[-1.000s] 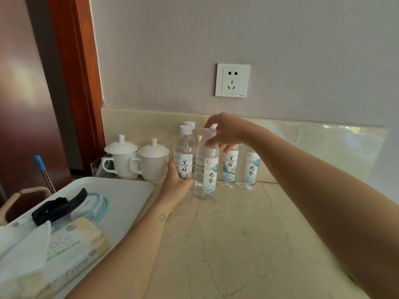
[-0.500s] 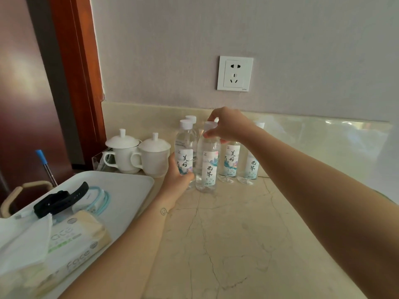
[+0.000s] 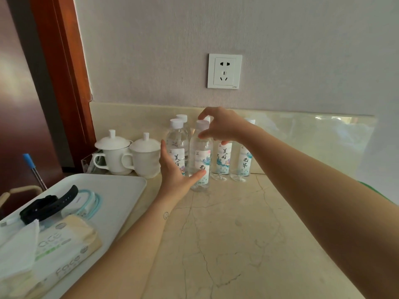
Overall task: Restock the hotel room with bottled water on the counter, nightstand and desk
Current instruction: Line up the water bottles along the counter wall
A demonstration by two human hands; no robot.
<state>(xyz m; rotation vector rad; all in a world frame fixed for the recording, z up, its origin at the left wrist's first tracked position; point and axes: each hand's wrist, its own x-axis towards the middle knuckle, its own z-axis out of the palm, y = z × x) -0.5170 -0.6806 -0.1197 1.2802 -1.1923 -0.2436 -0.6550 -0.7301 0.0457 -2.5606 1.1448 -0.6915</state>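
Note:
Several clear water bottles with white caps and blue-white labels stand together on the marble counter (image 3: 226,234) by the backsplash. The front bottle (image 3: 200,156) stands upright, with another bottle (image 3: 177,139) just to its left. My right hand (image 3: 222,126) hovers at the front bottle's cap, forefinger above and thumb below, fingers apart. In front of the left bottle my left hand (image 3: 174,171) is spread flat, its thumb across the front bottle's lower label, gripping nothing. Two more bottles (image 3: 223,160) stand to the right, partly behind my right forearm.
Two white lidded cups (image 3: 129,154) stand left of the bottles. A white tray (image 3: 121,190) at the left holds a black wristband, a light-blue ring, a cloth and a tissue pack. A wall socket (image 3: 224,71) is above; a dark wooden door frame is at the left.
My left hand has let go of the left bottle and opened flat. My right hand's fingers have spread off the front bottle's cap. The bottles stay standing.

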